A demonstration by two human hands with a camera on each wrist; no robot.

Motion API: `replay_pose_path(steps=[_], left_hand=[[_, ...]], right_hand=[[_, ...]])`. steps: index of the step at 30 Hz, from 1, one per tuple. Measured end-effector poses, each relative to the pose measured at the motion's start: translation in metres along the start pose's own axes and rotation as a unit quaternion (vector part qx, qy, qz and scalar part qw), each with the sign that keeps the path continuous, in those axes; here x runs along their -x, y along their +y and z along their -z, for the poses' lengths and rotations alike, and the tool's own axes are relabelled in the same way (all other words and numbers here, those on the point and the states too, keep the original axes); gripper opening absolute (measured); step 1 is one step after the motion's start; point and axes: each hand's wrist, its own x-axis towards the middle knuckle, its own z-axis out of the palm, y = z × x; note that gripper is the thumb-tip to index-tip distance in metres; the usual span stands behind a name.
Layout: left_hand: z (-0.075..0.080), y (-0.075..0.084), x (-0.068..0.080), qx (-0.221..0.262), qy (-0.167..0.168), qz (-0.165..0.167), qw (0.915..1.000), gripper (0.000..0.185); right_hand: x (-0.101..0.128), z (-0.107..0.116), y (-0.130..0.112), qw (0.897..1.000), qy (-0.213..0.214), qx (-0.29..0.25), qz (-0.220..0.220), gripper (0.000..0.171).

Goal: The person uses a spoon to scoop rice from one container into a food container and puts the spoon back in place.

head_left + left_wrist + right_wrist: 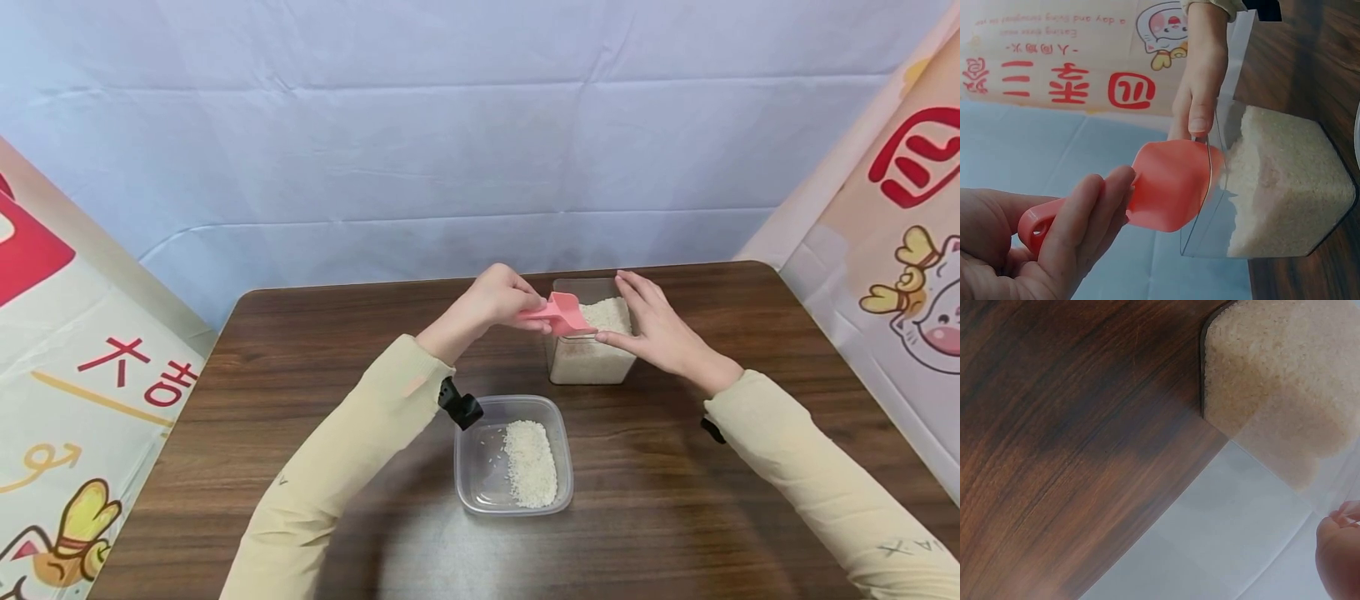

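My left hand (504, 298) holds a pink scoop (567, 315) by its handle, with the scoop's blade at the mouth of a tall clear container (589, 372). Rice (1291, 181) fills much of that container, and in the left wrist view the blade overlaps its rim. My right hand (660, 335) grips the container at its right side, the thumb at the front rim and the fingers toward the back corner. In the right wrist view only part of this hand (1340, 553) shows, at the rim. Nearer me stands a shallow clear tub (467, 479) with a smaller heap of rice (532, 467).
The dark wooden table (337, 400) carries both containers, the tall one near its back edge. A pale blue cloth (420, 167) hangs behind, with printed banners (918, 275) at both sides. A black wrist camera (459, 406) sits over the tub's back left corner in the head view.
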Motion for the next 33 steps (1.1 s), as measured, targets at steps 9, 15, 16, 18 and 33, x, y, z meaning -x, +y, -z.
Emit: replay_pose_path(steps=[9,15,16,18,33], left_hand=[[-0.005,0.008,-0.002,-0.013,0.006,-0.009,0.9999,0.017],[-0.009,0.014,-0.005,-0.001,0.01,0.002,0.9999,0.015],[-0.01,0.015,-0.006,-0.002,0.012,0.003,0.9999,0.015],[-0.012,0.016,-0.008,-0.013,0.019,0.002,0.9997,0.014],[-0.023,0.025,-0.015,-0.235,0.068,-0.022,0.9694,0.017]], right_hand=[[0.0,0.0,0.001,1.0,0.001,-0.006,0.001,0.092],[0.0,0.0,0.0,1.0,0.002,-0.006,0.002,0.092],[0.0,0.0,0.0,1.0,0.001,-0.006,0.001,0.092],[0.0,0.0,0.0,1.0,-0.001,-0.007,0.0,0.092],[0.0,0.001,0.0,1.0,-0.003,-0.011,-0.002,0.092]])
